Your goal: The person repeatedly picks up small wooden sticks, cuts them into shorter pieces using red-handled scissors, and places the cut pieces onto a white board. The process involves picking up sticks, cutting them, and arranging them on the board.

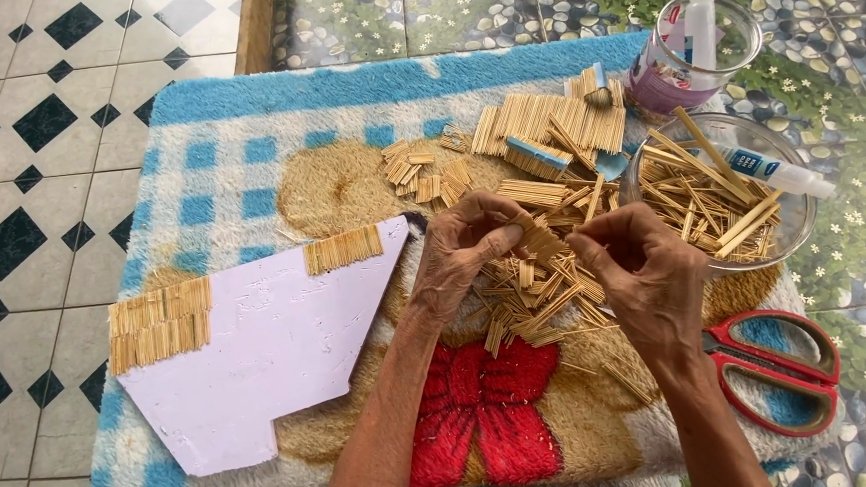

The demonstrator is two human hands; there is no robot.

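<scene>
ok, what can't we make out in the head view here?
- What the left hand and right hand pinch: fingers cover it.
- Jar contents: blurred behind glass.
- Scissors blades: hidden under the right wrist.
- Towel's near edge: cut off by the frame.

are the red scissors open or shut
Shut. The red scissors lie flat on the towel by the right hand, with both handle loops pressed together; the blades are hidden behind that arm.

The scene is viewed steeply downward, at close range, from a single head-worn camera above a blue-checked fleece-covered table (pixel 245 125).
</scene>
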